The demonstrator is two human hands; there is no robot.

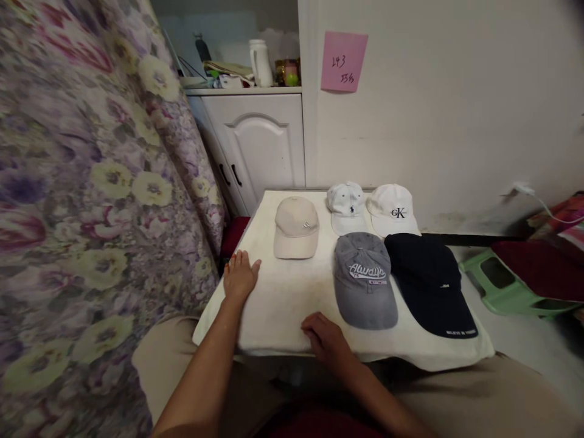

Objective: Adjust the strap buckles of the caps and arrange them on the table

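Note:
My left hand (240, 278) lies flat at the table's left edge, fingers spread, holding nothing. My right hand (325, 338) rests by the front edge with its fingers curled in, and no object shows in it. A beige baseball cap (296, 226) sits alone on the left, just beyond my left hand. Nearest to my right hand is a grey cap (364, 280) lettered "Always". Beside it on the right lies a black cap (426, 280). Behind these two are a pale cap with a small horse-rider logo (347, 207) and a white CK cap (393, 208).
A cream cloth (274, 310) covers the small table. The flowered curtain (100, 201) hangs close on the left. Behind stand a white cabinet (262, 140) and a wall with a pink note (343, 61). A green stool (511, 283) is at the right.

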